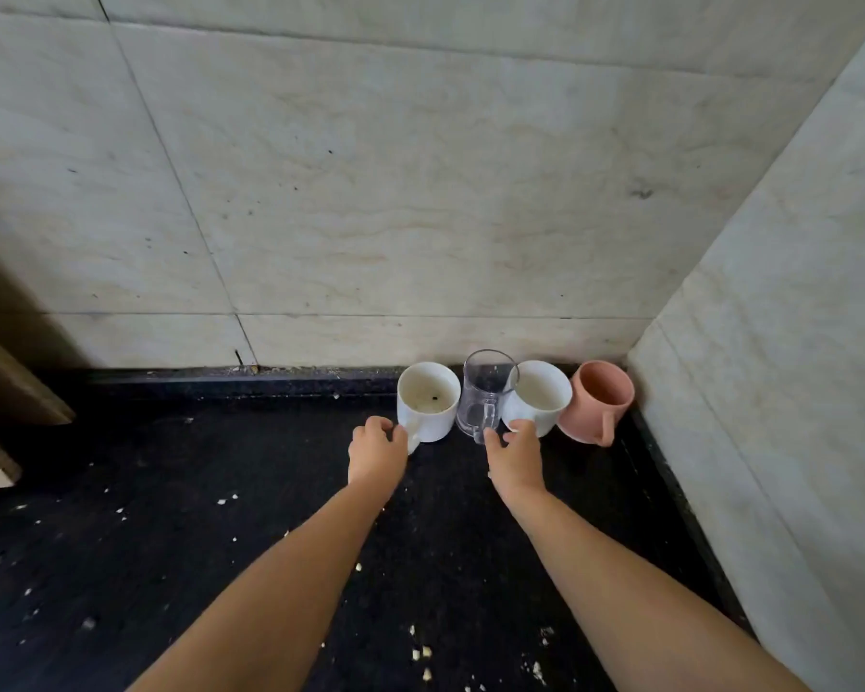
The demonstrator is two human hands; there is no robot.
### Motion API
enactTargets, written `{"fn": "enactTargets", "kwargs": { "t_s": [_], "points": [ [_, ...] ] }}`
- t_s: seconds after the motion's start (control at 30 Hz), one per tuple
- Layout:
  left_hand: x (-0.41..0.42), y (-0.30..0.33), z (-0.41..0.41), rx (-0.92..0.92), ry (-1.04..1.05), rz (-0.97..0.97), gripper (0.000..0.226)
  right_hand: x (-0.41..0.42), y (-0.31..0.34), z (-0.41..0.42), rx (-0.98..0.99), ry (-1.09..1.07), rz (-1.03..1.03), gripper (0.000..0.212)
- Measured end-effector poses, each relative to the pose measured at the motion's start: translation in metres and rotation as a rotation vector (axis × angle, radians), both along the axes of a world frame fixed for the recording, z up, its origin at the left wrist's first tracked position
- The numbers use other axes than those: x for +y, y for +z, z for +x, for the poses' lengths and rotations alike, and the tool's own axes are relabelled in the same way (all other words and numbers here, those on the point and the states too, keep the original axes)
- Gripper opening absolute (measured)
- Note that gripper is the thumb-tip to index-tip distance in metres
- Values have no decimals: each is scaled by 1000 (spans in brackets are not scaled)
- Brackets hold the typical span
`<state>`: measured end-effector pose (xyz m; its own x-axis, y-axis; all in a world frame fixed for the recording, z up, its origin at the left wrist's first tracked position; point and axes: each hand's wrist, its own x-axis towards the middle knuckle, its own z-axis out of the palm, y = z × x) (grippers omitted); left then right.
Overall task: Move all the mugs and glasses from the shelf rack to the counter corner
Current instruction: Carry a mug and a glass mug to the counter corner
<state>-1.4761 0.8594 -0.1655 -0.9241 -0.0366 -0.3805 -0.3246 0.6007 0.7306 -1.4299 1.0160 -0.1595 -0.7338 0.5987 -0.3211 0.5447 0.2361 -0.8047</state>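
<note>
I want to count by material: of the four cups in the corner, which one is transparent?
The glass mug, second from the left, between the two white mugs. The pink mug is opaque too.

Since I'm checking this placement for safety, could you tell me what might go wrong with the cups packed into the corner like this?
1. The glass mug stands squeezed between two white mugs, seemingly touching; nudging either could knock or chip it.
2. The right hand sits at the glass handle and right white mug together, so pulling back carelessly may drag one along.
3. The pink mug appears pressed near the side wall, leaving little room for more.
</note>
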Motion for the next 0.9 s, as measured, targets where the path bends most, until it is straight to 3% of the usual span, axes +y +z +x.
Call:
{"fn": "enactTargets", "kwargs": {
  "t_s": [0.2,0.37,0.63,0.9],
  "points": [
    [-30,42,36,293,-224,-307,33,-13,43,23,115,375,494,32],
    [-78,58,83,411,-265,-575,35,-62,58,37,110,836,876,47],
    [-210,78,177,349,42,-735,36,-200,81,84,305,1321,986,51],
    [-347,105,359,250,437,-826,34,-363,104,193,517,1637,979,47]
  ]
}}
